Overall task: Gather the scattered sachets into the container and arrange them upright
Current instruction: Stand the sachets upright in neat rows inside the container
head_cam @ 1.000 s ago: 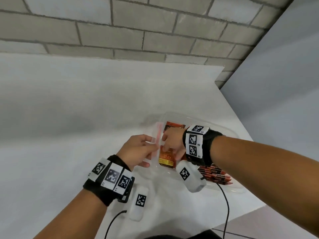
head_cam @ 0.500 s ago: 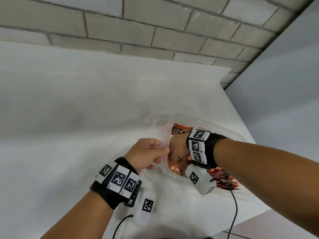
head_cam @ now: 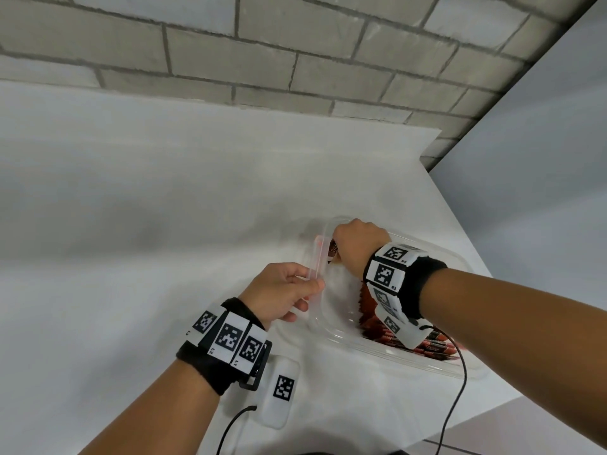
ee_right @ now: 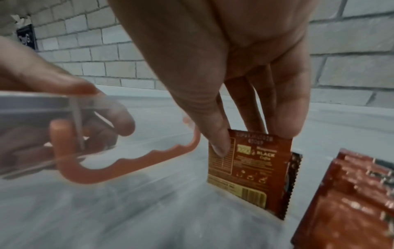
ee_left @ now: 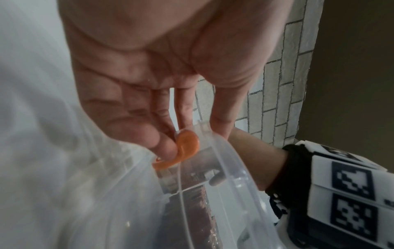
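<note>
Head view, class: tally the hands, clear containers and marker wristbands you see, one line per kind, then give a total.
Hands: 2 (left hand grips the clear container; right hand pinches a sachet)
Clear containers: 1
Marker wristbands: 2 (left wristband, right wristband)
Total: 5

Soft even light (blurred wrist views)

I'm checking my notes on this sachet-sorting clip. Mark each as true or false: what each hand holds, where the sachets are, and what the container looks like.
1. The right hand pinches a sachet by its top edge. True.
2. The left hand rests flat on the table. False: it grips the container at its edge.
3. The container is opaque black. False: it is clear plastic.
4. A row of sachets already stands inside the container. True.
</note>
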The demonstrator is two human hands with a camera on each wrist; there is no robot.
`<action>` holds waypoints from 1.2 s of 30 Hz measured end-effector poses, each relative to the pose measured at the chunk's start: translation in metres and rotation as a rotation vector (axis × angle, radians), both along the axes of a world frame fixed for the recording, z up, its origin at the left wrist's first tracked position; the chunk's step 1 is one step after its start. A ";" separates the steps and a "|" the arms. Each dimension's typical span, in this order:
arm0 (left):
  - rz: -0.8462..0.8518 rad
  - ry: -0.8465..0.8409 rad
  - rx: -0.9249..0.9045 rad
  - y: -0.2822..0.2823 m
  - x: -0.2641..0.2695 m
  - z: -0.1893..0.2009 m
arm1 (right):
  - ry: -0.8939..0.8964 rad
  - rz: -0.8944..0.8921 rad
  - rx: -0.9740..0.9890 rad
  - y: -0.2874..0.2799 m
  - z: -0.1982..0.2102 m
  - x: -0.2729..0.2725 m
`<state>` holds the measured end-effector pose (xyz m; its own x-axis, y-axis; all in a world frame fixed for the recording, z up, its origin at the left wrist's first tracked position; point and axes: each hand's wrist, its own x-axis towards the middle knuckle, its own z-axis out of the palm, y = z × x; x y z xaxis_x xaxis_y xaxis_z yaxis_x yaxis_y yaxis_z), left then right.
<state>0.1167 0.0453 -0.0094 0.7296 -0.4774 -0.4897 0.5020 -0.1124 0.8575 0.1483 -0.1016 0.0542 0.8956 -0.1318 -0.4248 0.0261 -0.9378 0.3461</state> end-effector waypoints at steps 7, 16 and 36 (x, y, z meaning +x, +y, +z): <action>-0.003 0.013 -0.013 0.000 0.000 -0.004 | 0.053 0.010 0.131 -0.008 -0.009 -0.001; -0.005 0.001 -0.008 0.000 -0.001 -0.003 | 0.234 -0.053 0.203 -0.015 -0.018 0.005; -0.003 0.014 -0.018 0.000 -0.002 -0.002 | 0.413 0.056 -0.021 -0.003 -0.048 0.013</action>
<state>0.1150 0.0452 -0.0118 0.7209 -0.4885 -0.4917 0.5140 -0.0990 0.8520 0.1617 -0.1051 0.0058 0.6565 -0.0996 -0.7477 0.2179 -0.9239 0.3144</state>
